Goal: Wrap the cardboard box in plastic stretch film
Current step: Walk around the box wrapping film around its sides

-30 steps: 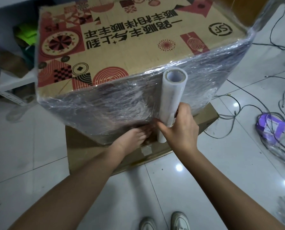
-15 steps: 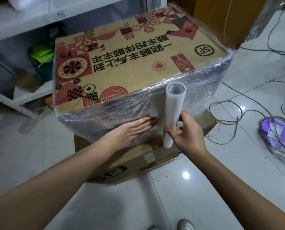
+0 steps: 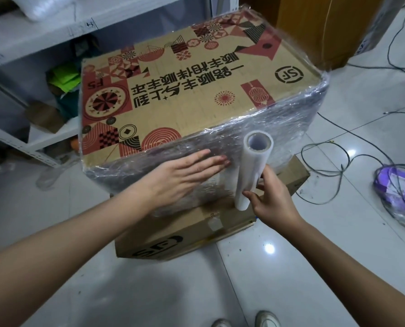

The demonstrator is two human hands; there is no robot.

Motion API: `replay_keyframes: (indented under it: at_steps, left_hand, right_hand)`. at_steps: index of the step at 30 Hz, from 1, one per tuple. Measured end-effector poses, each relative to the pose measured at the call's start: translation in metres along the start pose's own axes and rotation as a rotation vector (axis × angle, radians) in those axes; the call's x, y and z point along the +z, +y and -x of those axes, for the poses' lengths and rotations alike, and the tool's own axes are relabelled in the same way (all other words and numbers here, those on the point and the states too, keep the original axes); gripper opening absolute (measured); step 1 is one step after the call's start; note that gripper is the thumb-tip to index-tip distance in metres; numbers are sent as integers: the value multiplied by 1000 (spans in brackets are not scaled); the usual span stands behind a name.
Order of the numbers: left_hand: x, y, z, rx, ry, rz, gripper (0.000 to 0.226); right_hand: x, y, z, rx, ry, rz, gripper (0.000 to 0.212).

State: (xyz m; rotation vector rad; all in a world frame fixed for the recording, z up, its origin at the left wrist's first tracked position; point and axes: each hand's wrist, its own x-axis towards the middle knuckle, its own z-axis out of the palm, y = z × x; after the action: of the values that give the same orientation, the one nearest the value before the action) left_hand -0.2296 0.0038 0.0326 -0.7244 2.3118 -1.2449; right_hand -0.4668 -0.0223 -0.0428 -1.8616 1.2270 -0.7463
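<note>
A large cardboard box (image 3: 187,90) with red and black printed patterns stands on a flatter brown box. Its sides are covered in crinkled clear stretch film (image 3: 286,131); the top face shows bare print. My left hand (image 3: 185,175) lies flat with straight fingers pressed on the film of the near side. My right hand (image 3: 270,197) grips the lower end of the white film roll (image 3: 251,166), held upright against the same side, just right of my left fingertips.
The lower brown box (image 3: 196,234) sits on a glossy tiled floor. A white metal shelf (image 3: 38,31) with green items stands at the back left. Loose cables (image 3: 338,161) and a purple packet (image 3: 395,182) lie on the floor to the right. My shoes (image 3: 267,319) show at the bottom.
My left hand has slid up from the box's lower edge and now lies flat on the film. My view has pulled back and up. The roll stays upright in my right hand.
</note>
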Motion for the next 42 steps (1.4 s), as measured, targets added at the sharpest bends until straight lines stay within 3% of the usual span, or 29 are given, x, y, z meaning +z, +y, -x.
replay_keyframes:
  at_steps: [6, 11, 14, 18, 23, 34, 42]
  left_hand:
    - [8, 1, -3, 27, -103, -76, 73]
    - [13, 0, -3, -11, -61, -33, 76]
    - [13, -1, -2, 6, -50, -25, 74]
    - [15, 1, 1, 27, -39, -38, 74]
    - [17, 2, 2, 40, -66, -49, 75]
    - [16, 4, 3, 23, -123, -41, 74]
    - [19, 6, 3, 25, -82, -8, 74]
  right_hand:
    - [8, -8, 1, 76, 21, -133, 45]
    - [25, -19, -4, 126, 165, -228, 56]
    - [21, -16, -6, 147, 219, -322, 46]
    - [2, -2, -9, 78, 45, -341, 32]
    - [-22, 7, -17, 106, -41, -379, 47]
    - [-25, 4, -13, 74, -4, -368, 24]
    - [-39, 8, -10, 135, 70, -307, 42]
